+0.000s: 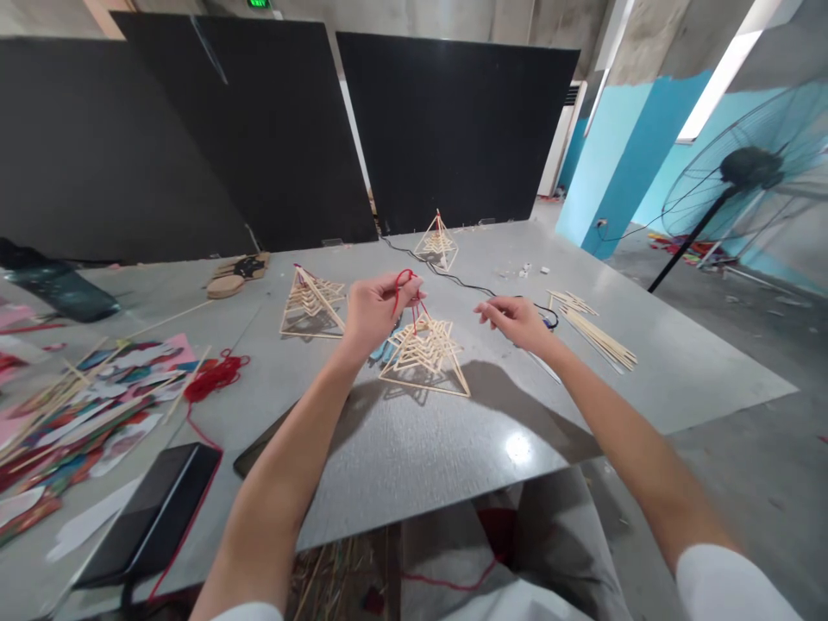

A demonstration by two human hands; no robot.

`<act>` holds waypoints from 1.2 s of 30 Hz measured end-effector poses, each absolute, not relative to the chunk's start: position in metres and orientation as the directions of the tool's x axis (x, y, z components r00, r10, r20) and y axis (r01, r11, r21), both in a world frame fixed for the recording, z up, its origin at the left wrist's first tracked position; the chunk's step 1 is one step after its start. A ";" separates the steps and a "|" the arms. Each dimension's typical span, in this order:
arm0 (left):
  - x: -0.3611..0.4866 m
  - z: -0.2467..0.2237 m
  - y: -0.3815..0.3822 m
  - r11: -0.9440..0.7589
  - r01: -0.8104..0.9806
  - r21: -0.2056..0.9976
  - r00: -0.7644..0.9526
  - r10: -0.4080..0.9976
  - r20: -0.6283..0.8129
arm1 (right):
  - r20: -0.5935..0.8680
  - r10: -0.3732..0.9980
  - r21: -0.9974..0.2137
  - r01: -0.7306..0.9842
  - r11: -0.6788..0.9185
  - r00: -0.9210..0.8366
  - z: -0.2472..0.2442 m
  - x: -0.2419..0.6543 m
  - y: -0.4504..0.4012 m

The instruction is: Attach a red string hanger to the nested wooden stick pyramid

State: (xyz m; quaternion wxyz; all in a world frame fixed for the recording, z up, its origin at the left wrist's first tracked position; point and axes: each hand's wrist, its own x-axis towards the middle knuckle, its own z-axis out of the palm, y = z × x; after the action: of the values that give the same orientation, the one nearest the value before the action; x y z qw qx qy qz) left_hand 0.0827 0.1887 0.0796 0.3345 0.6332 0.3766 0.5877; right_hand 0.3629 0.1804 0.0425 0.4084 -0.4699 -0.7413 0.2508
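My left hand (381,306) pinches a loop of red yarn (397,293) between thumb and fingers. Strands of the yarn run down to the top of a pyramid of thin wooden sticks (423,355), which stands on the grey table in front of me. To the right, my right hand (514,319) hovers apart from the pyramid. Its fingers are curled together, and nothing shows in them. Beside my left hand stands a second stick pyramid (310,304); a third, smaller-looking pyramid (438,244) is farther back.
A bundle of wooden sticks (599,338) lies on the right. Left are a red yarn tangle (216,375), a black power bank (152,509), colourful paper scraps (122,392) and a dark bottle (65,289). Black panels (459,129) line the back; a fan (750,168) stands right.
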 end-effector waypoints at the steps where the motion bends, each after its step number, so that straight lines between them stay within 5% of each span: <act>1: 0.083 0.080 0.188 -0.492 0.084 0.867 0.025 0.871 0.491 | 0.368 0.909 -0.745 0.524 0.414 -0.195 0.037 0.372 0.177; 8: 0.084 0.083 0.184 -0.498 0.075 0.864 0.035 0.867 0.497 | 0.380 0.925 -0.513 0.837 0.189 0.024 0.005 0.453 0.175; 14: 0.083 0.083 0.185 -0.493 0.079 0.867 0.032 0.870 0.492 | 0.185 0.938 0.036 0.956 0.292 -0.293 -0.013 0.501 0.193; 18: 0.082 0.082 0.187 -0.491 0.068 0.869 0.033 0.871 0.490 | 0.066 0.898 0.203 0.887 0.415 -0.435 -0.021 0.507 0.207; 26: 0.080 0.080 0.187 -0.488 0.126 0.864 0.041 0.872 0.487 | -0.018 0.883 0.215 0.860 0.462 -0.470 -0.030 0.490 0.239; 36: 0.080 0.079 0.188 -0.497 0.135 0.857 0.043 0.867 0.496 | 0.209 0.881 0.023 0.903 0.430 -0.425 -0.040 0.483 0.232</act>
State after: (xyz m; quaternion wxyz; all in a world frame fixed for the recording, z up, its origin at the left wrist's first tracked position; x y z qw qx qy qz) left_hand 0.0796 0.1880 0.0795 0.3194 0.6478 0.3868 0.5733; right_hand 0.4827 0.2320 -0.0396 0.0828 -0.5299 -0.8415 -0.0655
